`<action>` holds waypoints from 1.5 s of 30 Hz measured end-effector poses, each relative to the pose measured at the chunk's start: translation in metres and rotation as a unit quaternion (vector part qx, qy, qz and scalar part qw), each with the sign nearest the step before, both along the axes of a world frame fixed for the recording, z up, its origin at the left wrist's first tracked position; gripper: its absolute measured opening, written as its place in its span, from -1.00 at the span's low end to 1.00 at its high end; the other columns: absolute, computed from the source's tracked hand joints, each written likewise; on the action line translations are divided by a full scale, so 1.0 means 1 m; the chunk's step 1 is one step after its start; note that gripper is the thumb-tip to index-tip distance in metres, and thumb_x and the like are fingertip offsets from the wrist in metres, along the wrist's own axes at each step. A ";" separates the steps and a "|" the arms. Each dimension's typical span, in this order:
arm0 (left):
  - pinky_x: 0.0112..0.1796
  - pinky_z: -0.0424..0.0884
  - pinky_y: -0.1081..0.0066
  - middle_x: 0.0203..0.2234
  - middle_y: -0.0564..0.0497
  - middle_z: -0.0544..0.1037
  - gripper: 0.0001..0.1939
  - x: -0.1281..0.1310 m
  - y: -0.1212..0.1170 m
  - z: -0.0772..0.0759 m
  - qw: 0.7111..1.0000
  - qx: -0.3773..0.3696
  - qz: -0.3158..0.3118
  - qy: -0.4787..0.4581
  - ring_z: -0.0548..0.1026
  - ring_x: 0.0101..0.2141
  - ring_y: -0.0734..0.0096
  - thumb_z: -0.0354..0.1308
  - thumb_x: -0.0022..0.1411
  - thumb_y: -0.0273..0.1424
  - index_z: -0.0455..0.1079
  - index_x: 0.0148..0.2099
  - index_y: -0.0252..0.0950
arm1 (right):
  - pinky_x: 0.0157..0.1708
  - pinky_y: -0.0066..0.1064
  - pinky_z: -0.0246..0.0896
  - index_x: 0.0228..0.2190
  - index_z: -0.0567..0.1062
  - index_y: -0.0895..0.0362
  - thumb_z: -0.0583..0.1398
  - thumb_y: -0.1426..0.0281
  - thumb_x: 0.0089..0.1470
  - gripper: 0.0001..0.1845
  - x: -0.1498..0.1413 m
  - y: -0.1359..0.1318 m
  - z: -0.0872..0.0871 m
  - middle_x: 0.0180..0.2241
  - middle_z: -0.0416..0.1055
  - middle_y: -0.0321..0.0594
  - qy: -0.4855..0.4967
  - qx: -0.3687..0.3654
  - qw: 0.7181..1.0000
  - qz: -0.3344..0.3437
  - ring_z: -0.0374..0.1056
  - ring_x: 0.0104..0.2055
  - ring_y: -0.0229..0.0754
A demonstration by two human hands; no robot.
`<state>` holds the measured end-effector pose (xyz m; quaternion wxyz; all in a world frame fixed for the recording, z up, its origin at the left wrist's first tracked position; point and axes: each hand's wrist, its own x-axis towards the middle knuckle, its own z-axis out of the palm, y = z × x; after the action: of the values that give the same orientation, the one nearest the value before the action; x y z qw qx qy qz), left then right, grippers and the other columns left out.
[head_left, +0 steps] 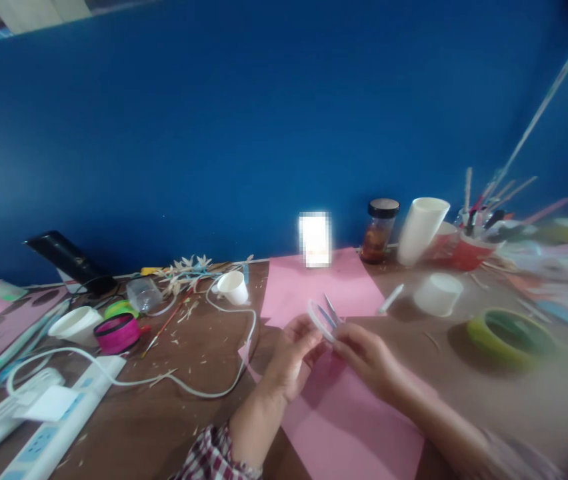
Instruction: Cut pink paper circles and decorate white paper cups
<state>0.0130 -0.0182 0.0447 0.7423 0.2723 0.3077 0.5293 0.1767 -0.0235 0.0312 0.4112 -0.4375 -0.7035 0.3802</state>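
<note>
- the left hand (pixel 298 350) pinches a thin white ring-shaped piece (pixel 319 325), fingers clamped on its rim.
- the right hand (pixel 368 353) has its fingers closed on a slim pointed metal tool (pixel 331 307) beside the ring; whether they touch, i cannot tell.
- the ring is above a flat pink paper sheet (pixel 361 427) on the brown table (pixel 214 350).

Visible markings: none legible from where I stand. No text, label, brand, number or sign reads clearly along the counter (pixel 134 427).
</note>
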 end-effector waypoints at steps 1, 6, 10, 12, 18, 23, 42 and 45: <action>-0.30 0.40 0.55 -0.36 0.04 0.46 -0.77 0.000 0.000 -0.001 1.000 0.000 -0.003 0.000 0.44 -0.35 0.56 0.32 0.03 -0.51 0.43 -0.21 -0.33 | -0.41 -0.46 0.14 -0.41 0.45 0.13 0.12 0.36 0.15 -0.85 0.000 0.001 -0.001 -0.47 0.35 -0.29 -0.010 0.009 1.000 -0.002 0.27 -0.42 -0.24; -0.31 0.37 0.52 -0.36 0.02 0.45 -0.80 -0.001 0.001 -0.004 1.000 0.018 -0.015 0.000 0.42 -0.36 0.54 0.29 0.06 -0.49 0.41 -0.22 -0.34 | -0.44 -0.47 0.13 -0.44 0.44 0.11 0.14 0.38 0.14 -0.87 0.001 0.003 -0.006 -0.47 0.35 -0.30 -0.042 0.041 0.998 -0.012 0.27 -0.44 -0.25; -0.33 0.34 0.49 -0.43 0.05 0.42 -0.82 -0.001 0.002 -0.008 1.000 0.012 -0.011 0.003 0.40 -0.41 0.56 0.29 0.08 -0.45 0.37 -0.27 -0.34 | -0.40 -0.44 0.17 -0.41 0.46 0.10 0.12 0.42 0.15 -0.87 0.004 0.004 -0.010 -0.42 0.38 -0.27 -0.075 0.079 0.994 -0.008 0.30 -0.40 -0.22; -0.34 0.33 0.48 -0.47 0.06 0.41 -0.82 -0.001 0.002 -0.010 1.000 0.005 -0.006 0.004 0.38 -0.45 0.57 0.29 0.08 -0.43 0.34 -0.30 -0.33 | -0.38 -0.44 0.18 -0.37 0.47 0.09 0.13 0.43 0.15 -0.88 0.006 0.004 -0.013 -0.40 0.40 -0.26 -0.087 0.094 0.992 -0.002 0.31 -0.38 -0.21; -0.36 0.31 0.47 -0.50 0.06 0.41 -0.79 -0.001 0.002 -0.014 1.000 0.009 0.000 0.008 0.38 -0.45 0.54 0.29 0.09 -0.40 0.30 -0.35 -0.34 | -0.34 -0.44 0.22 -0.34 0.48 0.08 0.14 0.45 0.14 -0.90 0.008 0.006 -0.014 -0.37 0.43 -0.26 -0.088 0.125 0.988 0.001 0.35 -0.34 -0.21; -0.40 0.27 0.48 -0.56 0.10 0.37 -0.77 -0.001 0.003 -0.014 1.000 0.011 -0.001 -0.003 0.35 -0.51 0.57 0.29 0.09 -0.38 0.26 -0.39 -0.33 | -0.34 -0.44 0.24 -0.33 0.48 0.09 0.13 0.45 0.14 -0.89 0.007 0.005 -0.010 -0.37 0.43 -0.25 -0.090 0.135 0.987 0.011 0.36 -0.34 -0.21; -0.48 0.25 0.51 -0.61 0.12 0.37 -0.66 0.002 0.004 -0.006 0.998 -0.024 0.044 0.025 0.31 -0.58 0.60 0.39 -0.09 -0.28 0.30 -0.43 -0.34 | -0.33 -0.46 0.30 -0.32 0.48 0.09 0.12 0.45 0.15 -0.87 0.012 0.009 -0.016 -0.34 0.46 -0.22 -0.133 0.185 0.974 0.012 0.40 -0.32 -0.22; -0.47 0.26 0.51 -0.61 0.12 0.37 -0.65 0.002 0.005 -0.006 0.998 -0.027 0.045 0.026 0.32 -0.57 0.59 0.41 -0.11 -0.30 0.31 -0.41 -0.34 | -0.33 -0.45 0.31 -0.31 0.48 0.09 0.12 0.43 0.16 -0.87 0.012 0.010 -0.017 -0.32 0.46 -0.20 -0.133 0.194 0.972 0.012 0.41 -0.31 -0.20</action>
<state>0.0145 -0.0135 0.0389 0.7163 0.2516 0.3535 0.5465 0.1886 -0.0139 0.0147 0.3860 -0.3878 -0.8174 0.1801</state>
